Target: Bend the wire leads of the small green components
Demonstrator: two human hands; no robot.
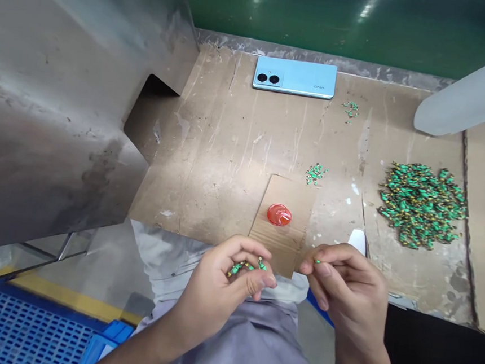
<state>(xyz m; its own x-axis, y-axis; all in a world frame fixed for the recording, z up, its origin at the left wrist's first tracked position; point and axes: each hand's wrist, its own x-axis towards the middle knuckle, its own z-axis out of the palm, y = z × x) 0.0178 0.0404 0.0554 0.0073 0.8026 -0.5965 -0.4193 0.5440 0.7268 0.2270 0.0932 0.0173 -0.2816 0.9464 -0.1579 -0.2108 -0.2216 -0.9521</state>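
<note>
Small green parts (247,266) lie cupped in the left hand (220,293), at about 6 o'clock in the head view, just below the near edge of the cardboard work surface (228,147). The left hand is half closed, fingers curled inward and the thumb folded over, so several of the green and yellow pieces rest between fingertips and palm. The right hand (347,293), at about 5 o'clock and just beside the left, is closed into a pinch: thumb and forefinger meet on a single green piece (317,261), with the other fingers curled beneath. The two hands are near each other but not touching.

At 12 o'clock from the hands, a red cap (279,214) sits on a smaller cardboard flap (282,242). At 2 o'clock lies a large heap of green parts (421,204), well apart from the hands. A tiny cluster (315,173) lies at 1 o'clock and another cluster (351,109) farther out. A light blue phone (294,77) lies at 12 o'clock near the far edge. A grey metal chute (62,104) fills 9 to 11 o'clock, and a blue plastic crate (13,326) sits at 8 o'clock.
</note>
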